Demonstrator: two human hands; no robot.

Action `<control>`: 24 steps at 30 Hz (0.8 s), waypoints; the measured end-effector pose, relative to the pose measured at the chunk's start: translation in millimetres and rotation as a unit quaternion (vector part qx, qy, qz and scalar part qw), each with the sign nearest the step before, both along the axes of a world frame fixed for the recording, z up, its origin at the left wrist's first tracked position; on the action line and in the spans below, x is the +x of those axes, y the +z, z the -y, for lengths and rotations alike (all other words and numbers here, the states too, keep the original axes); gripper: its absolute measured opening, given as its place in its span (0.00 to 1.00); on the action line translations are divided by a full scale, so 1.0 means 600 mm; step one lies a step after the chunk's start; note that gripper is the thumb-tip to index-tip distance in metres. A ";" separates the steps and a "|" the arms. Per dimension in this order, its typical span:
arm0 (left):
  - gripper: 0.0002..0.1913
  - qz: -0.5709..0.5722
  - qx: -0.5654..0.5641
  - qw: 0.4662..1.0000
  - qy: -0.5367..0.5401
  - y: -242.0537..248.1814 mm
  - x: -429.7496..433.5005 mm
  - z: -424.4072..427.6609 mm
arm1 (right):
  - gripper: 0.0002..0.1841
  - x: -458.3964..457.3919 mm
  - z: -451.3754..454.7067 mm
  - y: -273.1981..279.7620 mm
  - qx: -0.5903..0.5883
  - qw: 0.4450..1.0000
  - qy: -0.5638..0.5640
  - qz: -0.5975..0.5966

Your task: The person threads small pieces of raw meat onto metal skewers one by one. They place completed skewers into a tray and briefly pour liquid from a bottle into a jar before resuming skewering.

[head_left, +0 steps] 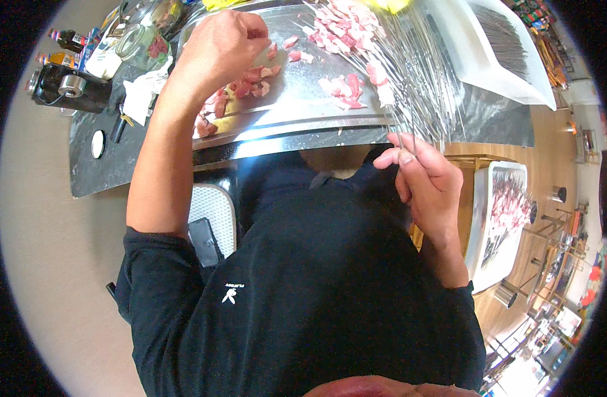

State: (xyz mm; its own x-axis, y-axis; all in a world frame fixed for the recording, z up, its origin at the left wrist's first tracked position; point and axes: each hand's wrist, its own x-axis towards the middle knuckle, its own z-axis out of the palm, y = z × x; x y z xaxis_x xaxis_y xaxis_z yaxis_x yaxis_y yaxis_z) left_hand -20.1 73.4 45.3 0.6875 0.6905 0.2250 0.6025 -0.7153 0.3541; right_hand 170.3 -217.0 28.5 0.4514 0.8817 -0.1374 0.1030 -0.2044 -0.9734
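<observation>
My right hand pinches thin metal skewers between thumb and fingers at the table's front edge. Pieces of raw meat sit on the skewers just above it. My left hand is over the left part of a metal tray, fingers curled down near small meat pieces; whether it holds one is hidden. Below that hand lie more raw meat chunks. A small group of meat pieces rests mid-tray. Loaded meat skewers are heaped at the back, beside many bare metal skewers.
A white plastic bin with thin skewers stands at the right. Lower right, a white container holds loaded skewers. Glass jars, a black cylindrical device and a round lid are at the left. A phone lies on a chair.
</observation>
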 end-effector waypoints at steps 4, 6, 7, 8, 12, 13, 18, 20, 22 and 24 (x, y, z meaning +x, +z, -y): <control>0.12 -0.073 -0.093 0.993 -0.023 -0.014 -0.016 0.009 | 0.19 0.001 -0.005 -0.001 0.005 1.000 0.005 -0.010; 0.11 -0.099 0.083 0.982 -0.134 -0.035 -0.014 0.005 | 0.19 0.000 -0.010 -0.002 0.007 1.000 0.013 -0.011; 0.11 -0.093 0.063 0.989 -0.095 -0.043 -0.012 -0.005 | 0.19 0.000 -0.011 -0.002 0.006 1.000 0.017 -0.012; 0.10 -0.086 0.043 0.994 -0.056 -0.049 -0.009 -0.017 | 0.19 0.000 -0.011 -0.003 0.008 1.000 0.022 -0.014; 0.11 -0.008 0.036 0.998 -0.045 -0.049 -0.013 -0.051 | 0.19 0.004 -0.006 -0.003 -0.013 1.000 0.022 -0.001; 0.12 0.007 0.037 0.998 -0.051 -0.044 -0.016 -0.052 | 0.19 0.005 -0.003 -0.002 -0.016 1.000 0.017 -0.002; 0.12 -0.049 -0.025 0.998 -0.026 -0.015 -0.043 -0.009 | 0.18 0.009 -0.002 -0.005 -0.023 1.000 0.008 -0.010; 0.10 -0.110 0.035 0.991 -0.068 -0.017 -0.045 0.016 | 0.18 0.007 -0.003 -0.007 -0.035 0.999 0.010 -0.025; 0.09 -0.148 0.089 0.977 -0.126 -0.031 -0.041 0.041 | 0.18 0.005 -0.004 -0.010 -0.022 0.999 0.020 -0.027; 0.08 -0.065 0.099 0.980 -0.159 -0.039 -0.048 0.063 | 0.18 0.004 -0.003 -0.012 -0.014 0.999 0.025 -0.026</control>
